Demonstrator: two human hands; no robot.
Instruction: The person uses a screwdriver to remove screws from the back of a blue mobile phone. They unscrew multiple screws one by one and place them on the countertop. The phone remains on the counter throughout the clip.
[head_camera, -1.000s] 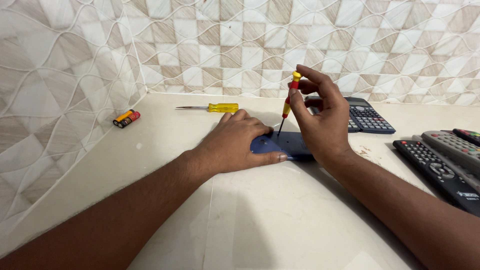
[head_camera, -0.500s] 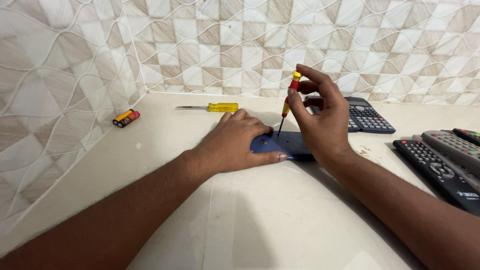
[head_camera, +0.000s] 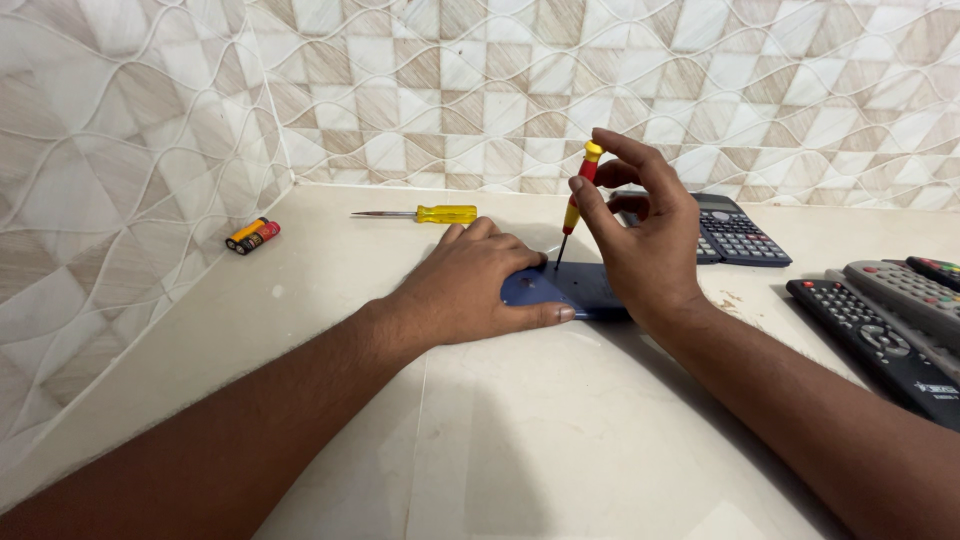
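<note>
- Right hand (head_camera: 650, 245) pinches a small red and yellow screwdriver (head_camera: 577, 197) between thumb and fingertips, holding it almost upright with its tip resting on a dark blue device (head_camera: 570, 290).
- Left hand (head_camera: 475, 285) lies flat, palm down, on the 9 o'clock end of that device, fingers together and thumb along its near edge.
- Dark blue device lies flat on the pale counter (head_camera: 560, 430) near the middle of the view, partly covered by both hands.
- At 11 o'clock from the hands, a larger yellow-handled screwdriver (head_camera: 425, 214) lies near the tiled wall.
- Farther toward 9 o'clock, two small batteries (head_camera: 252, 236) lie side by side.
- At 2 o'clock, just behind the right hand, sits a dark calculator (head_camera: 735, 235).
- At 3 o'clock, several remote controls (head_camera: 885, 320) lie side by side.
</note>
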